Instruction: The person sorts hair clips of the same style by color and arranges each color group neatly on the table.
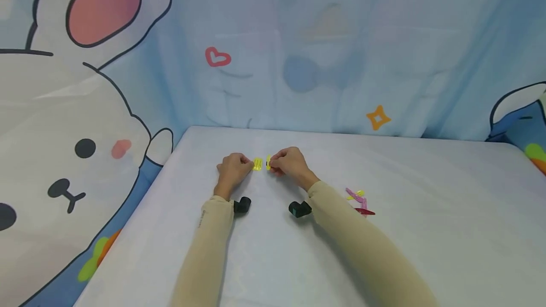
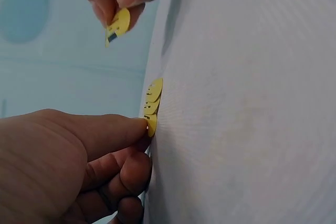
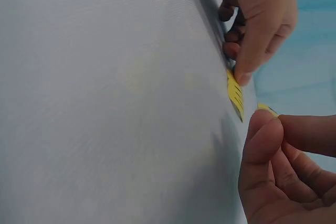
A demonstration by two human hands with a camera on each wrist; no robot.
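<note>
Several yellow snap hair clips (image 1: 258, 164) lie side by side in a short row on the white table, overlapping slightly in the left wrist view. My left hand (image 1: 233, 169) is at the row's left end, thumb and fingertip pinching the end clip (image 2: 151, 125). To the right of the row, my right hand (image 1: 290, 164) pinches another yellow hair clip (image 2: 119, 22) between thumb and forefinger. That clip is raised off the table and apart from the row; a small dark patch shows on it. In the right wrist view the fingers hide most of it.
Right of my right forearm lies a small loose group of pink (image 1: 361, 200), yellow and red clip-like pieces, partly hidden by the sleeve. Black wrist cameras (image 1: 242, 205) stick out beneath both wrists. A blue printed curtain (image 1: 324, 84) hangs behind the table's far edge.
</note>
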